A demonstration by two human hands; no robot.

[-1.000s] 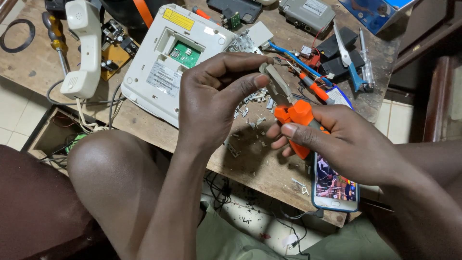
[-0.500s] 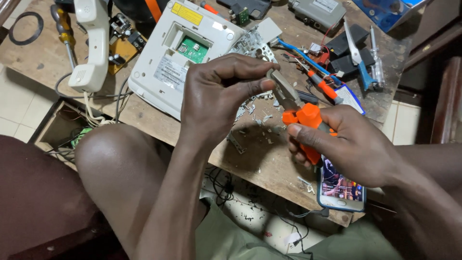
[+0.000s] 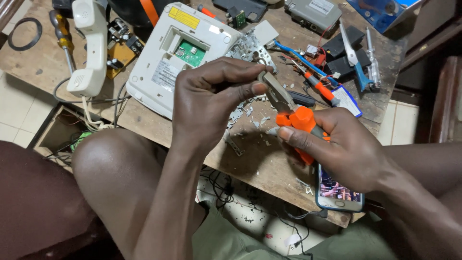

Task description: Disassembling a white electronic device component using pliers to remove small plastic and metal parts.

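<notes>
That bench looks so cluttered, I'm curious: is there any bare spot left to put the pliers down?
Some bare wood shows at the table's near edge, between the white phone base and the smartphone, though metal scraps litter it. More bare wood lies left of the handset. The far right, around the screwdrivers, is crowded.

Small electronics repair workshop. Scarred wooden bench (image 3: 144,113) across the frame's top, littered with an opened white desk phone (image 3: 163,62), its handset (image 3: 89,45) upper left, screwdrivers (image 3: 61,36), loose circuit boards (image 3: 122,45), metal scraps mid-frame. Cables tangled on the tiled floor (image 3: 14,125) underneath.
</notes>
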